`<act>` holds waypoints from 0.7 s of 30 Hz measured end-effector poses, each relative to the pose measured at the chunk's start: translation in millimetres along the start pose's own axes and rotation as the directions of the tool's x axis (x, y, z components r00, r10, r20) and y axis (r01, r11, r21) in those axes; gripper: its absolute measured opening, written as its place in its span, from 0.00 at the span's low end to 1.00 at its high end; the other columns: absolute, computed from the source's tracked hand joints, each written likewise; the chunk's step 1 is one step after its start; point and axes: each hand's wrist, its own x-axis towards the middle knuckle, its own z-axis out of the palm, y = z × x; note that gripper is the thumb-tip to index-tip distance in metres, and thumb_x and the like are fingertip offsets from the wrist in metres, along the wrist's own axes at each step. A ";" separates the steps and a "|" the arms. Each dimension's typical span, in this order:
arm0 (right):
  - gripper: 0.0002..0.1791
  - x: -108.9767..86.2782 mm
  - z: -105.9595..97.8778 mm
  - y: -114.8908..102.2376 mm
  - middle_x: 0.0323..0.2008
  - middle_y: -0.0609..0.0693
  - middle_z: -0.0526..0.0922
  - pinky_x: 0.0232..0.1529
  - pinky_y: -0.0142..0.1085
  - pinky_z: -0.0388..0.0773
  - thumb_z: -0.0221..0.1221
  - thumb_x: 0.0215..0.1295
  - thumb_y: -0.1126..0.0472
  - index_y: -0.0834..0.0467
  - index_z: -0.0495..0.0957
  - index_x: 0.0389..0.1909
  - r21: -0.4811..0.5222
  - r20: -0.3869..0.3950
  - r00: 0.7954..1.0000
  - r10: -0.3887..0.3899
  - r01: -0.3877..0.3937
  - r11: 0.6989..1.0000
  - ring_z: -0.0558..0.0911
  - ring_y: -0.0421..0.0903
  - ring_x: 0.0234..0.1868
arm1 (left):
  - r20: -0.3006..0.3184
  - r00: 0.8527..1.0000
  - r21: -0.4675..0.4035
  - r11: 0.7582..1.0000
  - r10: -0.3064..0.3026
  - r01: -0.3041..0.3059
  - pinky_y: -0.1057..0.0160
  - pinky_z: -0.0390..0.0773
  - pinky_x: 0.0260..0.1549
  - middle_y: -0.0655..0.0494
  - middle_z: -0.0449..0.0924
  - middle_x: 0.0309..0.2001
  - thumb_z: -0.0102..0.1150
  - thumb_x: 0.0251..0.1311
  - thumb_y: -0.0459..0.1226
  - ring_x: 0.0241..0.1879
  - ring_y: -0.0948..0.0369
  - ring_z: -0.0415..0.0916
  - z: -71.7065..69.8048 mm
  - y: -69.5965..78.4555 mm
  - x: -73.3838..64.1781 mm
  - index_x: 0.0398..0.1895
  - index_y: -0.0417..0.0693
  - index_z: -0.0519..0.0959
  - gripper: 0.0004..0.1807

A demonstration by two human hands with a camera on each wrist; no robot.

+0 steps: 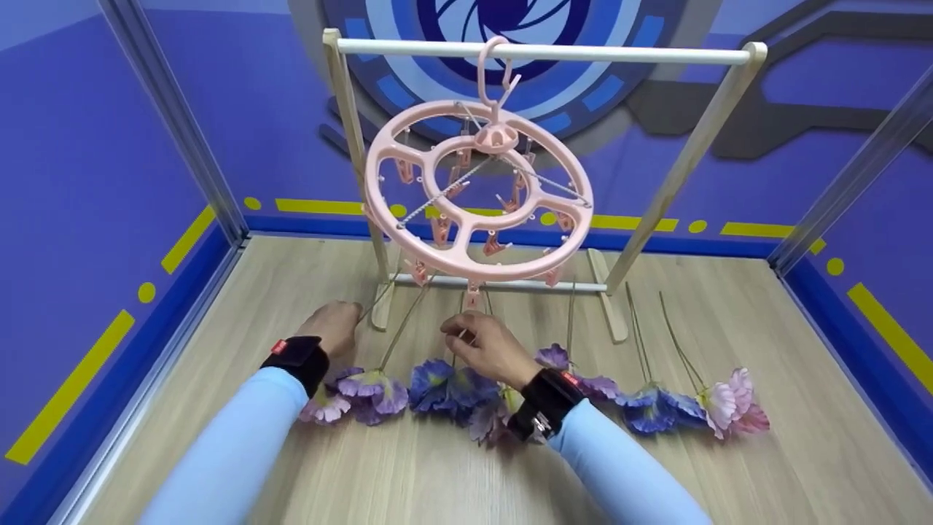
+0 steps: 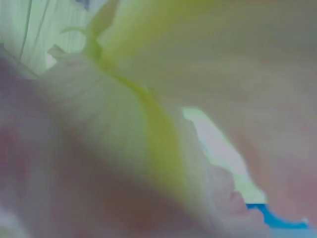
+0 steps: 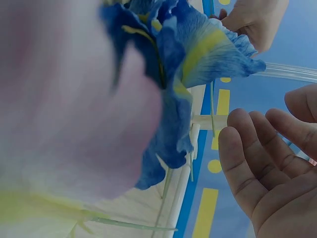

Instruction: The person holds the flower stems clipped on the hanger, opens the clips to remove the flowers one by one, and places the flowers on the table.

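Observation:
My left hand (image 1: 332,332) is low at the left, its fingers pinching the thin stem (image 1: 377,300) of an artificial flower. Pale pink petals (image 1: 326,408) show below that wrist; blurred cream petals (image 2: 114,119) fill the left wrist view. My right hand (image 1: 492,346) hovers below a front clothespin (image 1: 472,297) of the pink hanger, fingers loosely bent and thumb apart, with nothing between them. Beneath it lie a blue flower (image 1: 448,390) and a mauve flower (image 1: 490,423). In the right wrist view, blue petals (image 3: 208,59) stand beyond a blurred pink petal (image 3: 74,99).
A round pink clip hanger (image 1: 477,266) hangs from the white bar (image 1: 619,53) of a wooden stand (image 1: 678,171). Several artificial flowers lie in a row, including a purple flower (image 1: 375,394), a blue flower (image 1: 652,408) and a pink flower (image 1: 732,405). Blue panels (image 1: 255,109) enclose the wooden table (image 1: 408,481).

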 end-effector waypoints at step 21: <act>0.12 3.3 5.3 4.6 0.47 0.58 0.85 0.45 0.39 0.83 0.58 0.72 0.65 0.65 0.83 0.52 -0.013 -0.001 1.000 0.023 -0.023 1.000 0.84 0.51 0.43 | -0.146 0.989 0.085 0.996 0.024 -0.012 0.42 0.83 0.33 0.34 0.80 0.31 0.56 0.55 0.18 0.34 0.39 0.82 17.5 -6.1 12.4 0.36 0.31 0.80 0.08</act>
